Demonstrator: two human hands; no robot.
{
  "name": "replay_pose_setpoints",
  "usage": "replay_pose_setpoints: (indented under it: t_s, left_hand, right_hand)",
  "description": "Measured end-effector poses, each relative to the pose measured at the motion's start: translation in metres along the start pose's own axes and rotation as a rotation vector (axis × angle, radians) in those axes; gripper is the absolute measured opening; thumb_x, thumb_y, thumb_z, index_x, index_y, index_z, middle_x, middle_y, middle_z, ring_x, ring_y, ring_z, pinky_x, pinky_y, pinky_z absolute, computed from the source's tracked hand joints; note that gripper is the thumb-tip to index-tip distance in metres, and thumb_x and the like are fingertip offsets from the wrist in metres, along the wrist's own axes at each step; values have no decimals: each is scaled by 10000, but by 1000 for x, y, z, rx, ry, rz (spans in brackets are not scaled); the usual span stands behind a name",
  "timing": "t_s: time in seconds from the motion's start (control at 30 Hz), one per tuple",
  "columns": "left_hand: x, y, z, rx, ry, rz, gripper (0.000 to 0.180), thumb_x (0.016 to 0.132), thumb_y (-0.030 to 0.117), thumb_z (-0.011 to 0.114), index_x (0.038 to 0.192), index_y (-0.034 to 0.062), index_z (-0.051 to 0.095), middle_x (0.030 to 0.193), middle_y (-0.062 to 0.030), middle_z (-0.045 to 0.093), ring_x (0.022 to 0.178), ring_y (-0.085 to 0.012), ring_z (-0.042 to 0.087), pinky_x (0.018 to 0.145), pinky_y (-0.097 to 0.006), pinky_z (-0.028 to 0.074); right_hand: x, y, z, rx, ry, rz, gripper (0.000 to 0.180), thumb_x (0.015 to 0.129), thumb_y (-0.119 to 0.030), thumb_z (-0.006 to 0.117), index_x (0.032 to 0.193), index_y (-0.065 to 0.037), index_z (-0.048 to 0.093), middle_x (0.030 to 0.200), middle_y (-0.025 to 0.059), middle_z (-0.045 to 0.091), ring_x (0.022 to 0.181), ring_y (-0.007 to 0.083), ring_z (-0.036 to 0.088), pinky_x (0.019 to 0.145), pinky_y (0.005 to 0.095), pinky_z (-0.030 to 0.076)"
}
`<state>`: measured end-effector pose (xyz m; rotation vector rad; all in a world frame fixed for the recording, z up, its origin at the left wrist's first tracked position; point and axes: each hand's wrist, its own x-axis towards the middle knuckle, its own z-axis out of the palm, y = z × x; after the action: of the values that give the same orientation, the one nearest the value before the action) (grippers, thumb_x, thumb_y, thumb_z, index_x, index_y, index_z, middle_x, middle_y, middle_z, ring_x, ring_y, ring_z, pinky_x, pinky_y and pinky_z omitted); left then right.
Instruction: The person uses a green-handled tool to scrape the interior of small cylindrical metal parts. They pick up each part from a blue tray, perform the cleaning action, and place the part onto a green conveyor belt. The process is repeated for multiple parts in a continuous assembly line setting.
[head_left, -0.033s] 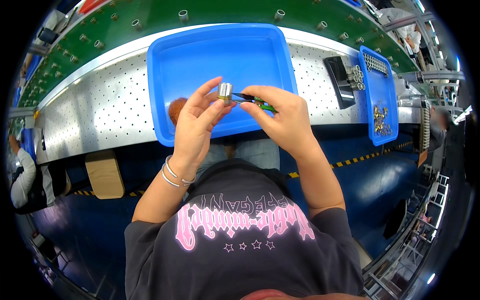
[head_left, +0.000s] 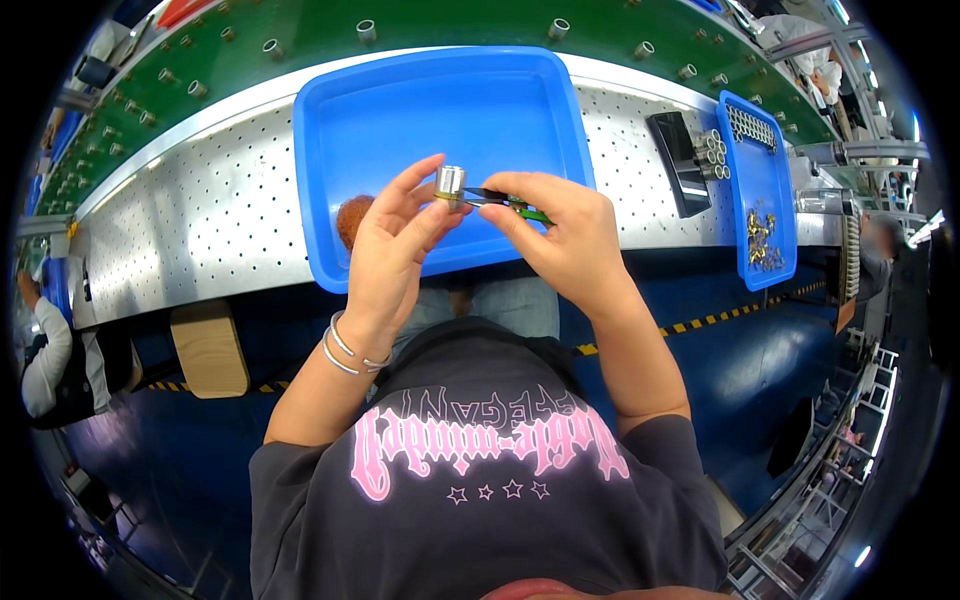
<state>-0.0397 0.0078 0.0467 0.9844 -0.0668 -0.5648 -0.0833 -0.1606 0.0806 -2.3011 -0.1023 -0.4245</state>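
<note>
My left hand [head_left: 392, 235] pinches a small silver metal cylinder [head_left: 450, 180] with a yellowish lower band, holding it upright between thumb and fingers. From the right, my right hand [head_left: 565, 225] grips a green-and-black two-pronged hand tool [head_left: 518, 203]. Its dark prongs stand a little apart and their tips reach the cylinder's side; whether they touch it I cannot tell. Both hands are over the near part of a large blue tray [head_left: 440, 62]. Beside my left fingers, a reddish-brown tangled clump [head_left: 353, 218] lies in the tray, partly hidden by the hand.
Right of the tray, a black flat device [head_left: 680, 165] and a group of metal rings [head_left: 712, 155] lie on the perforated metal table [head_left: 190, 200]. A smaller blue tray [head_left: 765, 185] holds rings and small brass-coloured parts. Beyond runs a green belt [head_left: 460, 25] carrying several metal cylinders. People sit at either side.
</note>
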Motion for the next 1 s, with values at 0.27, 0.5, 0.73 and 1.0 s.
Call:
replay_pose_setpoints:
  t_s: [0.27, 0.5, 0.73, 1.0]
  left_hand:
    - [-2, 1, 0, 13, -22, 13, 447, 865, 83, 597, 1284, 29, 449, 1119, -104, 572, 999, -165, 578, 871, -285, 480]
    - [-3, 0, 2, 19, -30, 19, 462, 851, 87, 615, 1279, 32, 451, 1119, -97, 562, 990, -153, 570, 880, -290, 469]
    - [-3, 0, 4, 6, -24, 9, 441, 864, 73, 586, 1279, 23, 444, 1098, -105, 568, 981, -173, 581, 870, -294, 478]
    - [-2, 3, 3, -114, -36, -74, 436, 868, 74, 582, 1278, 26, 443, 1077, -100, 567, 984, -192, 589, 854, -293, 482]
  right_hand:
    - [0, 0, 0, 4, -12, 19, 175, 773, -226, 677, 863, -76, 679, 733, 74, 655, 571, 213, 601, 489, 280, 444]
    - [-3, 2, 0, 27, 7, 17, 164, 774, -219, 675, 854, -77, 687, 728, 74, 658, 573, 206, 607, 488, 275, 446]
    - [-5, 2, 2, 142, 39, 81, 173, 773, -211, 677, 867, -65, 678, 749, 87, 661, 591, 212, 616, 502, 274, 451]
    - [3, -7, 3, 151, -115, 151, 206, 749, -211, 697, 833, -43, 615, 778, 88, 620, 659, 231, 604, 578, 294, 467]
